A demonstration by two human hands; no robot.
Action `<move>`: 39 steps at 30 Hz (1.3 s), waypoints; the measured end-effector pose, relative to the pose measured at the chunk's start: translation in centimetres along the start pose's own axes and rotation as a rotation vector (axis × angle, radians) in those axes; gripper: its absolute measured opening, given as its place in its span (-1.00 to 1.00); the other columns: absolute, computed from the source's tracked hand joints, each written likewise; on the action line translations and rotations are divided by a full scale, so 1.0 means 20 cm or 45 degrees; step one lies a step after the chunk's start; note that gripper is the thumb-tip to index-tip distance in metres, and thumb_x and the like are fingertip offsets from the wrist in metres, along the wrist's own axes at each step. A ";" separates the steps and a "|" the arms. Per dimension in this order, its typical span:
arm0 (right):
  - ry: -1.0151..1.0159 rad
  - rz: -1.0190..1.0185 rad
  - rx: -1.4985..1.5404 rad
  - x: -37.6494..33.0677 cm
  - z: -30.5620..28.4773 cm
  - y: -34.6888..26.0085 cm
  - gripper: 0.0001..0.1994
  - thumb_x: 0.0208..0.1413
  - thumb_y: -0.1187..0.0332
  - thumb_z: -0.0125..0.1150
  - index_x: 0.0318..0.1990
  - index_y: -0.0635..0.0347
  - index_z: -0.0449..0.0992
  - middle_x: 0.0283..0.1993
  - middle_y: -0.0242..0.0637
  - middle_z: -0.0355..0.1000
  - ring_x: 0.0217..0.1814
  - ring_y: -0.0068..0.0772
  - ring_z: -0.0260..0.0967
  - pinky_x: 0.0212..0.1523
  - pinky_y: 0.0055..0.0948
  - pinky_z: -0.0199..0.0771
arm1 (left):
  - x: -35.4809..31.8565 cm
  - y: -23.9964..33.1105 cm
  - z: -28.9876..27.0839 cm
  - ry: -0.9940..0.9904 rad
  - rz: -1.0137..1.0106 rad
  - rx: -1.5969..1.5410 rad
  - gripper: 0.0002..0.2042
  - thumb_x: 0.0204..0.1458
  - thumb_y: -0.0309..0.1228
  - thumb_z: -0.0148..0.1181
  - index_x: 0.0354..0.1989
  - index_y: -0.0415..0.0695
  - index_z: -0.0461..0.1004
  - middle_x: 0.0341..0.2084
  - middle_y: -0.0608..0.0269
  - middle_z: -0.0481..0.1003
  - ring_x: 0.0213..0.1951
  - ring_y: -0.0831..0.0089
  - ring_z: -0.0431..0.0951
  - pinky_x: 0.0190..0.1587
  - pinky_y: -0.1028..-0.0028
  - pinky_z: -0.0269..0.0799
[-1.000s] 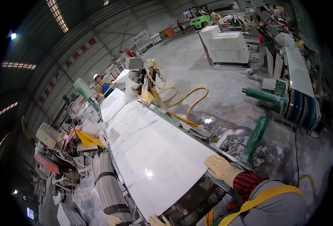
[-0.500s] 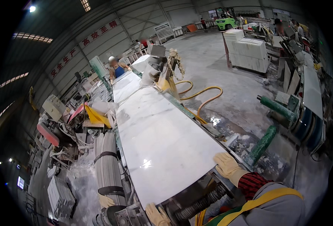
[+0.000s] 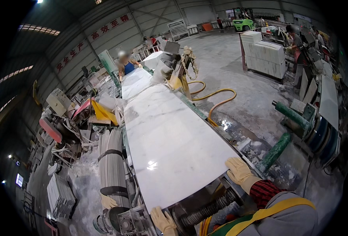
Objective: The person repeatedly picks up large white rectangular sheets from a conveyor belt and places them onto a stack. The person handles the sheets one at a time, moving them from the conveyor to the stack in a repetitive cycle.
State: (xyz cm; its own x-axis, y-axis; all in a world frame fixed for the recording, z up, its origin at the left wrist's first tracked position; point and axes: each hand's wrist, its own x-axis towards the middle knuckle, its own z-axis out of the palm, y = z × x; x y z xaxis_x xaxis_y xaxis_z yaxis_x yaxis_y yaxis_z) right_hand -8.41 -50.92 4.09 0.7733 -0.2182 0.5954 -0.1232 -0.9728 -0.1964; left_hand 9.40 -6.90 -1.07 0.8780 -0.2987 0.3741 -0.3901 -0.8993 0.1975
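A long white marble slab (image 3: 174, 145) with grey veining and a wet shine stretches away from me on a narrow machine bed. My left hand (image 3: 163, 221), in a cream work glove, is at its near left corner, fingers apart and touching the edge. My right hand (image 3: 241, 173), in a matching glove, lies on the near right corner with its fingers stretched out over the slab's edge. The undersides of both hands are hidden. Below the slab's near end, between my hands, runs a dark ribbed roller (image 3: 209, 206).
A strapped bundle of grey strips (image 3: 111, 161) stands left of the bed, a loose glove (image 3: 108, 201) on it. A motor (image 3: 117, 220) sits below. Green cylinders (image 3: 274, 152) and a yellow hose (image 3: 221, 101) lie right. A co-worker (image 3: 127, 67) stands at the bed's far end.
The view has tilted slightly, shifting the scene. Both hands keep their places at the slab's corners. A person at the far right now shows more fully.
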 end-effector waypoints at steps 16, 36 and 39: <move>-0.079 0.050 0.015 -0.05 0.05 0.01 -0.51 0.23 0.24 0.32 0.26 0.26 0.50 0.31 0.03 0.45 0.41 0.16 0.35 0.50 0.09 0.27 | -0.04 -0.06 0.04 0.053 0.024 -0.028 -0.49 0.29 -0.33 0.23 0.38 -0.26 0.42 0.42 -0.30 0.40 0.47 -0.34 0.32 0.56 -0.12 0.15; -0.061 0.039 0.012 -0.08 0.00 -0.01 -0.52 0.21 0.25 0.32 0.24 0.27 0.50 0.29 0.02 0.44 0.39 0.16 0.34 0.49 0.07 0.28 | -0.08 -0.04 0.01 0.000 0.007 -0.043 -0.47 0.33 -0.40 0.21 0.45 -0.27 0.36 0.47 -0.32 0.33 0.51 -0.33 0.25 0.62 -0.08 0.04; -0.110 0.056 0.040 -0.07 -0.01 -0.01 -0.52 0.22 0.25 0.32 0.24 0.27 0.50 0.29 0.02 0.44 0.40 0.16 0.34 0.49 0.07 0.27 | -0.08 -0.04 -0.01 -0.006 0.006 -0.030 -0.47 0.32 -0.39 0.22 0.43 -0.28 0.37 0.46 -0.34 0.35 0.49 -0.34 0.28 0.61 -0.09 0.06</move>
State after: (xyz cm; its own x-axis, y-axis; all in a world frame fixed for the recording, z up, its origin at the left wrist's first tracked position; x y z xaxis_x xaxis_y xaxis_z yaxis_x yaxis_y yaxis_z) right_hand -9.66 -50.42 3.43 0.8183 -0.2520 0.5166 -0.1400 -0.9591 -0.2460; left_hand 8.18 -5.68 -1.67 0.8774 -0.3048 0.3705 -0.4009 -0.8901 0.2170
